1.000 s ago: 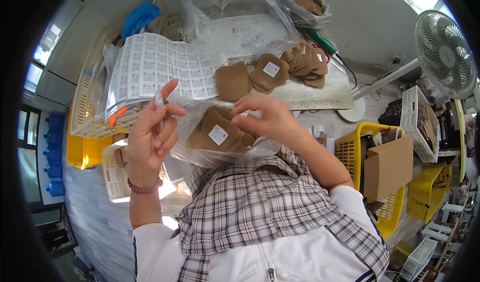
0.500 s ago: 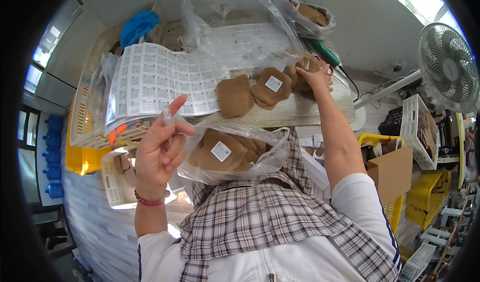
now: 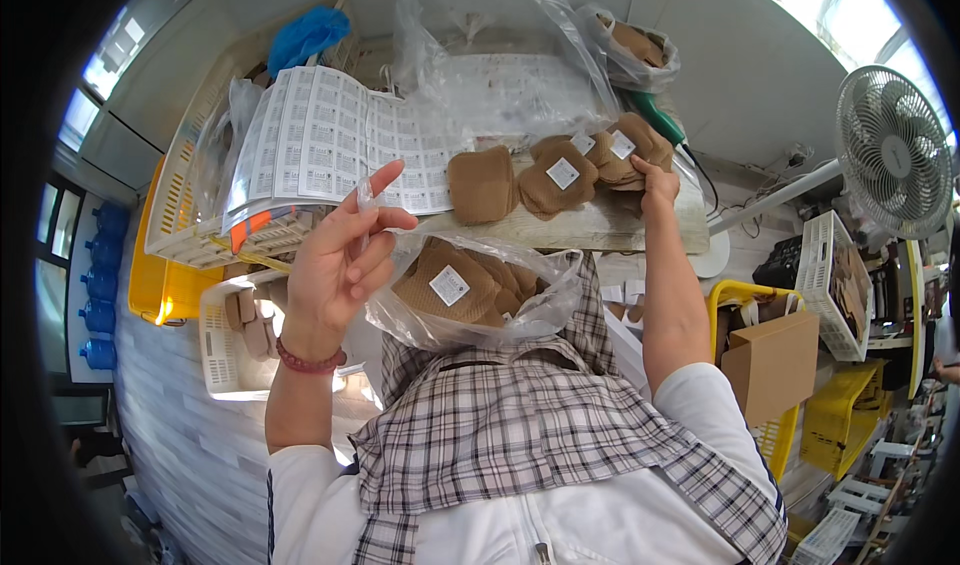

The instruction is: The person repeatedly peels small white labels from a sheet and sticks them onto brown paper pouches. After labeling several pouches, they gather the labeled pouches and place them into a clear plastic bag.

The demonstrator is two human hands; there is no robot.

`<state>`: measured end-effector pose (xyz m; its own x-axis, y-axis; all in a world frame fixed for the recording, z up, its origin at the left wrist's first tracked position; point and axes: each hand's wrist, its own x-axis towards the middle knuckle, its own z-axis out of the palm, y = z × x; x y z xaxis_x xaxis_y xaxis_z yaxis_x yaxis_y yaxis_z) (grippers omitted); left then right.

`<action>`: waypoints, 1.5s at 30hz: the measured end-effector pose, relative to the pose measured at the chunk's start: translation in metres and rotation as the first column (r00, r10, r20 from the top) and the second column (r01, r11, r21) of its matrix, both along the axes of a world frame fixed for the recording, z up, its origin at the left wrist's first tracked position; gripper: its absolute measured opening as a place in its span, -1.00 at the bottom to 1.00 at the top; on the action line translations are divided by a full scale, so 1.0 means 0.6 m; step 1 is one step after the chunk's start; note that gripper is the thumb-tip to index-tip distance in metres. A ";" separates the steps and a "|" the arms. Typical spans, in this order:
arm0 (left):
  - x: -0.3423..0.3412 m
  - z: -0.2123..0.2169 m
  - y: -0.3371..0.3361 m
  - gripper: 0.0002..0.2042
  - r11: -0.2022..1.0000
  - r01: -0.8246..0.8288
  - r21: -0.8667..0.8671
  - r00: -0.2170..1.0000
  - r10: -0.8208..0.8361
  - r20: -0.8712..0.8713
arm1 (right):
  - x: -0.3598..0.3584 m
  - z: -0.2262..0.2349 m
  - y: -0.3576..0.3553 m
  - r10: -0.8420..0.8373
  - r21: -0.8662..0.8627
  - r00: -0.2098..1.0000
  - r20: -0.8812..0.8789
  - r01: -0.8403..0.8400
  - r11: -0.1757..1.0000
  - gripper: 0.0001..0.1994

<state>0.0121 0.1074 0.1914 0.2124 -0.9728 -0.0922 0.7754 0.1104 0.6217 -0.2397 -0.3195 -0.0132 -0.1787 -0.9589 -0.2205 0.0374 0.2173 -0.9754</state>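
My left hand (image 3: 348, 260) is raised left of the clear plastic bag (image 3: 545, 330), index finger stretched out and the others loosely bent. Something thin and translucent clings near its fingertips; I cannot make out what. At the right of the bench, my right hand (image 3: 656, 183) grips the near edge of a stack of brown textured pads (image 3: 632, 152) that carries a white square label (image 3: 621, 145). Beside it lie another labelled brown stack (image 3: 548, 197) and a plain brown stack (image 3: 480, 187). More brown pads (image 3: 470, 283) fill the bag at my lap, one with a label.
Printed label sheets (image 3: 310, 130) cover the bench's left, beside a cream crate (image 3: 175, 205). Clear plastic film (image 3: 440, 60) lies at the back. A green-handled tool (image 3: 655, 117) with a cord sits back right. A fan (image 3: 893, 150) and yellow baskets (image 3: 765, 440) stand right.
My right hand has moved from over the right-hand stack to its near edge, and a labelled pad shows on top there. The view has shifted slightly; my left hand keeps its pose.
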 end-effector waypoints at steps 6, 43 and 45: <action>0.000 0.003 -0.008 -0.53 1.000 0.010 0.007 0.999 -0.010 0.042 | -0.133 -0.002 -0.033 -0.094 -0.060 0.929 0.357 0.123 0.991 -0.44; 0.009 0.084 -0.025 -0.43 0.958 0.276 0.080 0.924 -0.288 0.250 | 0.214 0.203 0.459 0.647 0.320 -0.220 -0.730 -0.947 0.040 -0.30; 0.025 0.072 -0.027 -0.42 0.985 0.167 0.042 0.967 -0.172 0.186 | 0.203 0.183 0.461 0.626 0.249 -0.145 -0.767 -0.965 0.081 -0.32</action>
